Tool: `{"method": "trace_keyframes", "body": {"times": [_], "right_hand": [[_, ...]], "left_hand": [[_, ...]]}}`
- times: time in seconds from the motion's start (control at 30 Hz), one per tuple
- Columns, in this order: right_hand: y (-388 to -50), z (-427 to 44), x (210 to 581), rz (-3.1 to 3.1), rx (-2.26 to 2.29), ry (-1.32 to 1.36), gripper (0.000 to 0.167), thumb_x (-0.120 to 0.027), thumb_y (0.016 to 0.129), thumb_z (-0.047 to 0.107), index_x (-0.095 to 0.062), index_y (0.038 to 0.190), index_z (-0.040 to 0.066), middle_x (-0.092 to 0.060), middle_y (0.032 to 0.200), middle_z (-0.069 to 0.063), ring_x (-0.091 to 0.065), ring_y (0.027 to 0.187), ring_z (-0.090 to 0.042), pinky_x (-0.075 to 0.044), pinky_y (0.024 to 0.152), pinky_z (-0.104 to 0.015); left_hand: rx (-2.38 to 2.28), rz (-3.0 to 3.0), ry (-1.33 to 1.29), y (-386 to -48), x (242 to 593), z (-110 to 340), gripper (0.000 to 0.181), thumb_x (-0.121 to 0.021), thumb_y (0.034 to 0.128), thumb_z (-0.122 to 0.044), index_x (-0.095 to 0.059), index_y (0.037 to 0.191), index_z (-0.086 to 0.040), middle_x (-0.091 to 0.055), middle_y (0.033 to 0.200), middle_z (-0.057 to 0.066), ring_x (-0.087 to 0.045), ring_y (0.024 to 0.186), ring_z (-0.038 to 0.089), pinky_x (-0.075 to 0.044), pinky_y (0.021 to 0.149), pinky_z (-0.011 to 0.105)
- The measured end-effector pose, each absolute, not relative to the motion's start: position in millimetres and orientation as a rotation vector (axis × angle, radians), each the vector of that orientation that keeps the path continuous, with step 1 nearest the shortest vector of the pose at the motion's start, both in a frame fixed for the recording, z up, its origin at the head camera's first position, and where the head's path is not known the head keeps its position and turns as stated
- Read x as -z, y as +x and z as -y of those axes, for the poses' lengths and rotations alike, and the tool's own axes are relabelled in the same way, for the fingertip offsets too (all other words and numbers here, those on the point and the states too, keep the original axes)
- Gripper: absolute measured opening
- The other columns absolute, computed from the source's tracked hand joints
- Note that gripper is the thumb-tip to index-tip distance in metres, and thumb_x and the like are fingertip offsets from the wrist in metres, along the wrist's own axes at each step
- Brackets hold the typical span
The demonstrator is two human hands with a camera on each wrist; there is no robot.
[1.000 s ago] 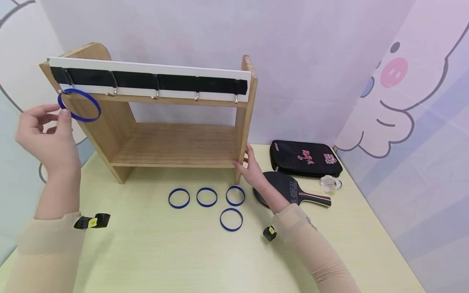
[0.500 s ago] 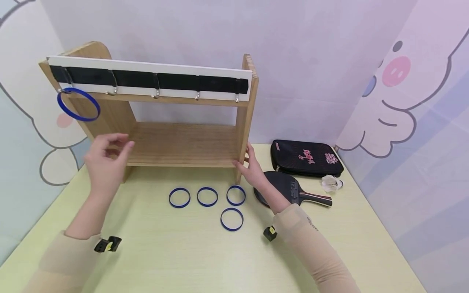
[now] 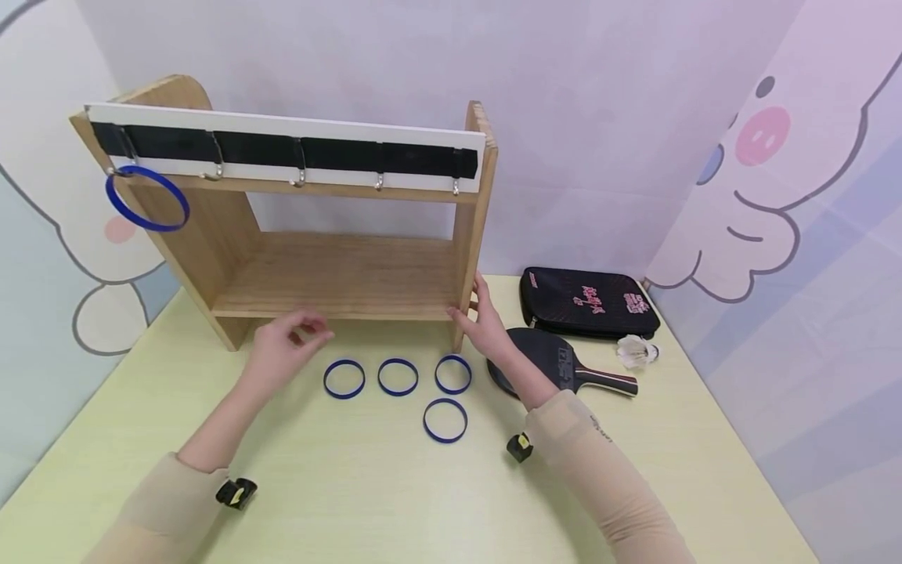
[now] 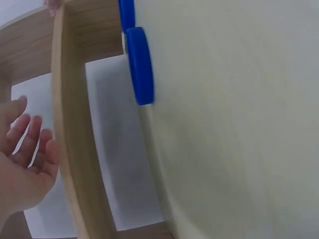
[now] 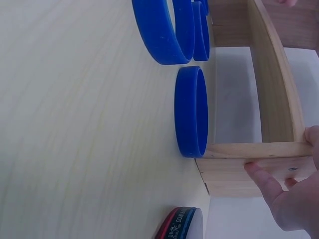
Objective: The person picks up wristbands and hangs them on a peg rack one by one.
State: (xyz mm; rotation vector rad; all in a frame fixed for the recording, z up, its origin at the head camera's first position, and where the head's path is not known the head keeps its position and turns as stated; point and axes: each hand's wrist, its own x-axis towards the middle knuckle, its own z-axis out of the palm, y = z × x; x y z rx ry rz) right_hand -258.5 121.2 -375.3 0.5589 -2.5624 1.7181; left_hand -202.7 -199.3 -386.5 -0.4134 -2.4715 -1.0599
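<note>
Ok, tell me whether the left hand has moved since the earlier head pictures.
Yes: in the head view it has moved down and rightward; against the wooden rack, the left hand went from the upper left end to the lower front edge.

Rings (image 5: 185, 112) blue. Shelf (image 3: 345, 274) tan, wood-grained. Rail (image 3: 338, 130) white, black band (image 3: 338, 156). 3 o'clock: case (image 3: 557, 304) black, pink lettering (image 3: 637, 303). 4 o'clock: paddle (image 3: 532, 360) black. Table (image 3: 366, 486) pale yellow-green.

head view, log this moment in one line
left hand: empty, near four blue rings on table | right hand: holds shelf | another blue ring: on leftmost hook
</note>
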Motion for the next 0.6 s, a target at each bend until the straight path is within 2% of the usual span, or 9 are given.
{"method": "trace_keyframes", "body": {"times": [0.1, 0.23, 0.33, 0.47, 0.6], "right_hand": [[-260.9, -121.1, 377.3, 2.551, -1.719, 0.567, 0.077, -0.056, 0.094, 0.007, -0.004, 0.150, 0.013, -0.017, 0.151, -0.021, -0.040, 0.127, -0.045, -0.049, 0.090, -0.052], [-271.7, -122.4, 391.2, 2.541, -1.704, 0.552, 0.078, -0.058, 0.094, 0.012, -0.005, 0.151, 0.019, -0.019, 0.152, -0.017, -0.041, 0.126, -0.043, -0.049, 0.090, -0.053], [-280.1, -123.8, 402.8, 2.536, -1.696, 0.526, 0.079, -0.059, 0.093, 0.015, -0.006, 0.150, 0.027, -0.021, 0.152, -0.012, -0.042, 0.126, -0.039, -0.050, 0.089, -0.051], [-281.8, -124.1, 406.9, 2.517, -1.682, 0.527, 0.078, -0.059, 0.093, 0.015, -0.007, 0.150, 0.026, -0.024, 0.150, -0.012, -0.044, 0.125, -0.040, -0.051, 0.087, -0.050], [-281.7, -124.5, 407.6, 2.515, -1.673, 0.534, 0.077, -0.059, 0.093, 0.014, -0.007, 0.150, 0.024, -0.024, 0.150, -0.013, -0.044, 0.124, -0.040, -0.051, 0.087, -0.050]], "left_hand": [[1.027, 2.669, -0.507, -208.5, 396.9, 200.1, 0.023, -0.073, 0.0837, -0.017, -0.066, 0.102, -0.004, -0.068, 0.092, 0.007, -0.060, 0.085, 0.021, -0.049, 0.066, 0.025], [1.016, 2.861, -0.634, -215.7, 408.5, 201.2, 0.030, -0.075, 0.0816, -0.021, -0.067, 0.105, -0.004, -0.068, 0.097, 0.007, -0.060, 0.092, 0.024, -0.050, 0.070, 0.031], [0.990, 2.921, -0.715, -219.6, 413.5, 201.3, 0.027, -0.076, 0.0803, -0.020, -0.068, 0.102, -0.006, -0.068, 0.098, 0.007, -0.060, 0.093, 0.025, -0.051, 0.073, 0.035], [0.952, 2.967, -0.781, -225.7, 417.8, 203.1, 0.025, -0.077, 0.0786, -0.016, -0.069, 0.100, -0.006, -0.068, 0.099, 0.006, -0.060, 0.094, 0.024, -0.051, 0.081, 0.043], [0.938, 3.000, -0.842, -233.8, 422.2, 207.3, 0.028, -0.078, 0.0767, -0.015, -0.069, 0.101, -0.006, -0.067, 0.099, 0.005, -0.060, 0.095, 0.023, -0.050, 0.085, 0.043]]}}
